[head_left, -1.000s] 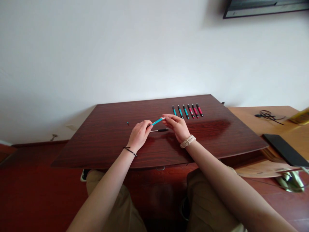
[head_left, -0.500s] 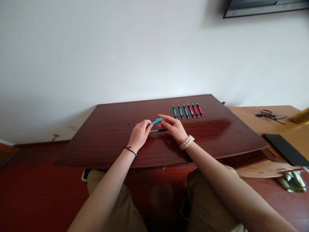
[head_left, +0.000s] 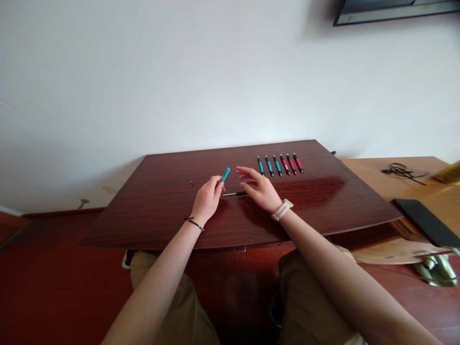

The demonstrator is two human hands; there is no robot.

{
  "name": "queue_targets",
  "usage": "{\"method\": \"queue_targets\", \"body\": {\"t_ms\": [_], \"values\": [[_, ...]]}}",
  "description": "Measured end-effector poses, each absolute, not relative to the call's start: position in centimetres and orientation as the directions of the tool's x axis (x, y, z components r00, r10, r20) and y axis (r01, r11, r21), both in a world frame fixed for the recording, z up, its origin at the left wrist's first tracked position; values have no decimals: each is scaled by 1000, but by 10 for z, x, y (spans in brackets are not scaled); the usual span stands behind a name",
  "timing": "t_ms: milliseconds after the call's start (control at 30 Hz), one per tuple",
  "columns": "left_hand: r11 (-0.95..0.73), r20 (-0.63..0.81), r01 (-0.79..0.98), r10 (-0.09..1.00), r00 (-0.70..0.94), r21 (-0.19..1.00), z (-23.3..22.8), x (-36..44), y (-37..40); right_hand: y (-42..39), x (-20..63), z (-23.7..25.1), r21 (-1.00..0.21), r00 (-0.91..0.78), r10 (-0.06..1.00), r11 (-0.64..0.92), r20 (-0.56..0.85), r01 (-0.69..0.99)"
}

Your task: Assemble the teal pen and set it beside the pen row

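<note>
Left hand (head_left: 207, 198) has its grip snug round the tube (head_left: 226, 174), lower end hidden; right hand (head_left: 265, 192), grip wide, masks one end of the rod (head_left: 240, 193).

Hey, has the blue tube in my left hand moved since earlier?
Yes. The blue tube has tilted steeper in view, its free end shifting left, away from the row of pens.

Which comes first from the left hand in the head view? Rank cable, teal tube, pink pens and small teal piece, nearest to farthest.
From the left hand:
1. Teal tube: held in it.
2. Small teal piece: to its left.
3. Pink pens: to its right, same table.
4. Cable: far right, lighter table.
</note>
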State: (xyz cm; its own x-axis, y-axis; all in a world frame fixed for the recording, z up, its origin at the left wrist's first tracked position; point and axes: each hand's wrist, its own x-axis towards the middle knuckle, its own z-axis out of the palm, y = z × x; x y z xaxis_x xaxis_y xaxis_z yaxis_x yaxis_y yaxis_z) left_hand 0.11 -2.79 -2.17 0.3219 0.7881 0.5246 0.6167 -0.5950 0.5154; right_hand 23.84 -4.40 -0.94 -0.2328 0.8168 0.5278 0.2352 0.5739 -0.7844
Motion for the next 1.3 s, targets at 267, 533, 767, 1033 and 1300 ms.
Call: {"method": "queue_targets", "body": {"t_ms": [267, 533, 767, 1033, 1300], "values": [[-491, 498, 584, 851, 164, 647, -30, -9, -19, -30, 255, -31, -493, -421, 775, 627, 471, 603], [-476, 488, 667, 852, 189, 573, -29, -7, -18, -27, 251, -35, -502, -371, 846, 528, 384, 684], [-471, 488, 683, 852, 190, 558, -34, -11, -16, -27, 262, -28, -610, -150, 882, 422, 446, 670], [-502, 506, 704, 831, 231, 503, -33, -11, -18, -26, 269, -21, -581, -135, 829, 487, 543, 652], [-513, 507, 720, 823, 257, 467, -30, -8, -19, -27, 269, -21, -566, -138, 822, 492, 553, 662]]}}
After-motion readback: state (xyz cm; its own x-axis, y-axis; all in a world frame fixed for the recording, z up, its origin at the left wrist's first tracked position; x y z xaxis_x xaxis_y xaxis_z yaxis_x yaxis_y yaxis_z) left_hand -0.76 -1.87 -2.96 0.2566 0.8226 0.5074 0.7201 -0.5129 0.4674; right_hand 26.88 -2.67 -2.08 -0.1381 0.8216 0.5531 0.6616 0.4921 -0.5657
